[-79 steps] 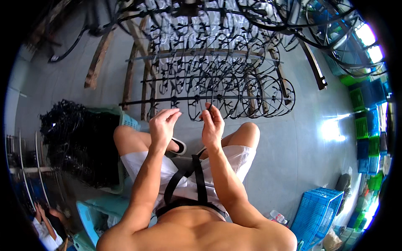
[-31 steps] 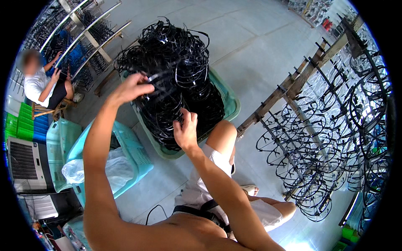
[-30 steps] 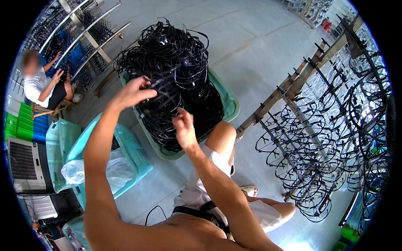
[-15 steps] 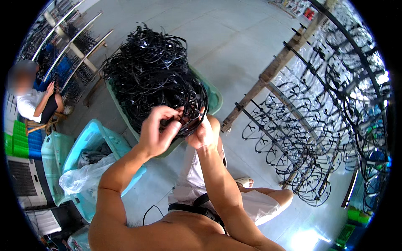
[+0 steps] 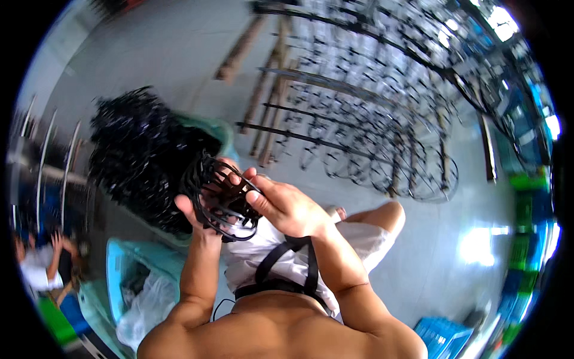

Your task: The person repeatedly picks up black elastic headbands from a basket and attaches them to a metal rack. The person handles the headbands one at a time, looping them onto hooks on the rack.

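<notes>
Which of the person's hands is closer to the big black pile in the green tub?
Left. The left hand, gripping a bunch of black loops, sits right beside the black pile. The right hand holds the bunch's far side, further from the pile.

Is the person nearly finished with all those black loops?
Not nearly. Many loops already hang on the rack. Both the left hand and right hand hold a bunch of black loops now. A big pile of loops still fills the green tub.
</notes>
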Demonstrator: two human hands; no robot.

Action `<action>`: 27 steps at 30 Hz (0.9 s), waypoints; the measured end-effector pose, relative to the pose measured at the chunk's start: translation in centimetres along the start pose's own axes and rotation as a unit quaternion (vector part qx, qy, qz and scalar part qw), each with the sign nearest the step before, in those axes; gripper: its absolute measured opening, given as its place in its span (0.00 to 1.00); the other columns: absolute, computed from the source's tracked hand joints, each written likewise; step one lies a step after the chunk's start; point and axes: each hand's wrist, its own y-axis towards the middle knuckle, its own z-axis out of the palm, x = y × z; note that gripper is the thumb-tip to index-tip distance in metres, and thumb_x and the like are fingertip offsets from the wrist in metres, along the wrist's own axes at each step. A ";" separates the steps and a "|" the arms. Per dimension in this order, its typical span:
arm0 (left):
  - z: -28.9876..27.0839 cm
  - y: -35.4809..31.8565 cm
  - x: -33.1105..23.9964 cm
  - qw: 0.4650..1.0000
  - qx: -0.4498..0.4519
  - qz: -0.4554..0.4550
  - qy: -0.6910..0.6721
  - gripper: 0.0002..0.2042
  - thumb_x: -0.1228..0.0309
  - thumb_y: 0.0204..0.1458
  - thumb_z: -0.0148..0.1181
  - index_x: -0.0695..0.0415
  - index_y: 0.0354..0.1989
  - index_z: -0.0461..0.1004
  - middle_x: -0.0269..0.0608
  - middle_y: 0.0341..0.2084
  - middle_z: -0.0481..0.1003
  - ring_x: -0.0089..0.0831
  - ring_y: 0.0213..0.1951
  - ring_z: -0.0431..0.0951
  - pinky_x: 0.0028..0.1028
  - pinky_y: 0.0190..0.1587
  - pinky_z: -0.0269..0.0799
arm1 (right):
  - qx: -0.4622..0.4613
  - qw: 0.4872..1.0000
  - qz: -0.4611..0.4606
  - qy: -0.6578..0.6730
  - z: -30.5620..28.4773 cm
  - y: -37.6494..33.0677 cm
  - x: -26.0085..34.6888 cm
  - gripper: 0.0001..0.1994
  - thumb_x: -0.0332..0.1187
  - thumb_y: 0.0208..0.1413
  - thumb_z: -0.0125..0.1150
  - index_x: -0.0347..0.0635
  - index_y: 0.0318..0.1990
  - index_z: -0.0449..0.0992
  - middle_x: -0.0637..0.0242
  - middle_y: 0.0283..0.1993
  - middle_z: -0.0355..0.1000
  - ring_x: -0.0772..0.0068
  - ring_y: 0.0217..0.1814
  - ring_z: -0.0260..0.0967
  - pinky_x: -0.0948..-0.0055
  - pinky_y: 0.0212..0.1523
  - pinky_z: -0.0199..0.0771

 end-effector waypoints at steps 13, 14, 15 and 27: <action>3.8 0.5 6.1 0.976 -0.122 -0.162 -0.075 0.15 0.70 0.47 0.59 0.51 0.42 0.63 0.28 0.24 0.64 0.26 0.32 0.67 0.46 0.55 0.62 | -0.448 0.787 -0.021 0.424 -3.7 -11.4 -4.1 0.10 0.36 0.65 0.43 0.40 0.40 0.68 0.70 0.24 0.62 0.82 0.21 0.53 0.81 0.24 0.55; 4.2 0.9 5.5 0.981 -0.107 -0.152 -0.055 0.13 0.71 0.48 0.59 0.51 0.40 0.63 0.28 0.24 0.64 0.26 0.32 0.67 0.45 0.55 0.62 | -0.474 0.764 -0.063 0.434 -4.4 -10.8 -4.0 0.09 0.34 0.65 0.42 0.39 0.40 0.67 0.70 0.23 0.62 0.84 0.20 0.50 0.81 0.22 0.52; 4.4 0.9 5.0 0.985 -0.101 -0.128 -0.051 0.12 0.71 0.48 0.59 0.51 0.39 0.63 0.28 0.24 0.64 0.25 0.32 0.67 0.43 0.53 0.63 | -0.476 0.762 -0.074 0.433 -4.8 -10.1 -4.2 0.10 0.34 0.66 0.40 0.38 0.41 0.66 0.71 0.22 0.61 0.83 0.20 0.50 0.81 0.22 0.52; 0.2 5.0 6.3 0.802 -0.364 -0.172 0.441 0.12 0.76 0.46 0.59 0.62 0.40 0.70 0.41 0.27 0.74 0.25 0.27 0.73 0.23 0.30 0.72 | -0.531 0.781 0.174 0.278 -5.9 -0.9 -13.8 0.13 0.42 0.64 0.45 0.46 0.30 0.65 0.77 0.22 0.60 0.87 0.18 0.51 0.85 0.17 0.51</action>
